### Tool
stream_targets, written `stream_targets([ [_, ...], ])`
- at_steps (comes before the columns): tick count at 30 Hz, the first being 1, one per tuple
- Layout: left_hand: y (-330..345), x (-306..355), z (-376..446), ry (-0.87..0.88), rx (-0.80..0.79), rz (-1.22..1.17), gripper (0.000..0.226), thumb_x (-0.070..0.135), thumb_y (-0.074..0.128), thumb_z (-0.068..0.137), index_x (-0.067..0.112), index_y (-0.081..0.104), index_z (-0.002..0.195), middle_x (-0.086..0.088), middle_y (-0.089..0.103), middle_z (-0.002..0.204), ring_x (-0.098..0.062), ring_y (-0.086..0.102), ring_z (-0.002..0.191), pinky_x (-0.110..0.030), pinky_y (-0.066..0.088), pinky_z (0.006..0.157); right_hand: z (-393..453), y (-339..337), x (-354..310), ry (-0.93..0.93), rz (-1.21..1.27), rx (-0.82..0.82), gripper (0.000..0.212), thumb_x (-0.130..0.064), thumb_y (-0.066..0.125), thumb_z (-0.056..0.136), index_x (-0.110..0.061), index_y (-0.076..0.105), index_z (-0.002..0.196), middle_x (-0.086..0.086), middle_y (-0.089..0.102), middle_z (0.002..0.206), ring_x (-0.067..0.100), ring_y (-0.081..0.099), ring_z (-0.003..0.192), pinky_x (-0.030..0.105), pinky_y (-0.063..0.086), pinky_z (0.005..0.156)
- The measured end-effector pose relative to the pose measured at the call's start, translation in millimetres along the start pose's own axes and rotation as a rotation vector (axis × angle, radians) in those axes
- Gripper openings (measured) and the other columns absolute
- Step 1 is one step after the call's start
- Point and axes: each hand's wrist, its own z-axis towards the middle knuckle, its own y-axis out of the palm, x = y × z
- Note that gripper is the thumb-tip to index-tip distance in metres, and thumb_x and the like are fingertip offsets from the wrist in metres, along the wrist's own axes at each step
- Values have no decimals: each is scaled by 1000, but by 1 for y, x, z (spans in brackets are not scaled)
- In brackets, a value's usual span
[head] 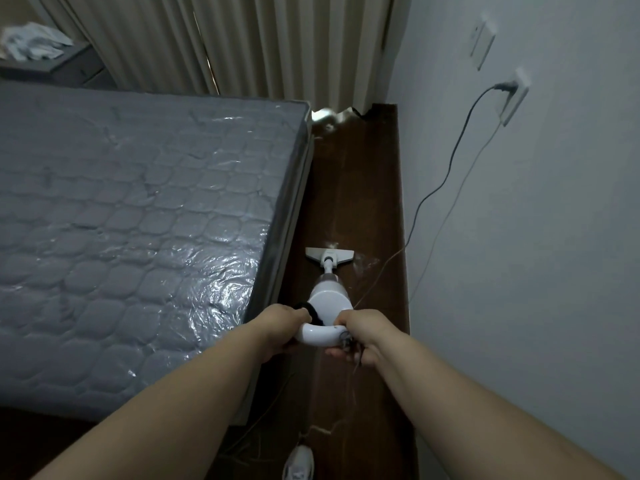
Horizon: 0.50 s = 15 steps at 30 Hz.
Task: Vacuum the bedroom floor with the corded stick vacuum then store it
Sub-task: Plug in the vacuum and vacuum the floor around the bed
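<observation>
The white stick vacuum (330, 299) stands on the dark wood floor (367, 188) in the narrow strip between bed and wall. Its flat floor head (329, 253) rests on the boards ahead of me. My left hand (282, 327) grips the left side of the looped white handle, beside a black strap. My right hand (360, 336) grips the handle's right side, with thin cord bunched under it. The white cord (446, 220) runs up the wall to a socket (516, 95).
A plastic-wrapped grey mattress (138, 220) borders the strip on the left. The white wall (536, 254) closes the right side, with a dark cable (450, 161) in the same socket. Curtains (277, 43) hang at the far end. My shoe (299, 462) is below.
</observation>
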Motion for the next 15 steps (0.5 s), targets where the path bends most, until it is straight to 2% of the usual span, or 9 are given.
stream_targets([
  [3,-7,12,16,7,-14,20,19,20,57,92,6,58,80,-10,51,69,-19,48,57,-21,37,43,8,5,-15,13,-11,23,24,-1,44,92,3,45,116,29,49,114,30,56,68,28,52,37],
  [6,-20,25,39,0,-40,56,21,21,56,93,6,59,80,-11,53,70,-20,49,58,-22,38,44,20,16,-34,28,8,59,34,-2,45,93,5,43,126,30,47,126,31,58,71,29,52,38],
  [11,-45,49,74,0,-66,84,18,19,56,93,6,59,80,-11,53,71,-21,50,59,-23,39,46,43,38,-67,67,21,101,39,-4,47,93,4,41,131,29,47,128,31,60,75,26,52,34],
  [14,-60,63,93,-12,-91,71,13,16,56,92,5,60,86,-11,53,76,-21,51,64,-24,41,46,59,51,-85,76,47,118,40,-5,49,93,3,41,131,28,47,127,34,61,89,25,51,34],
  [15,-65,67,100,-16,-98,67,12,16,56,92,5,60,88,-12,53,78,-21,52,66,-25,42,47,65,55,-90,77,55,121,39,-5,50,93,2,42,130,27,47,125,34,61,88,25,51,35],
])
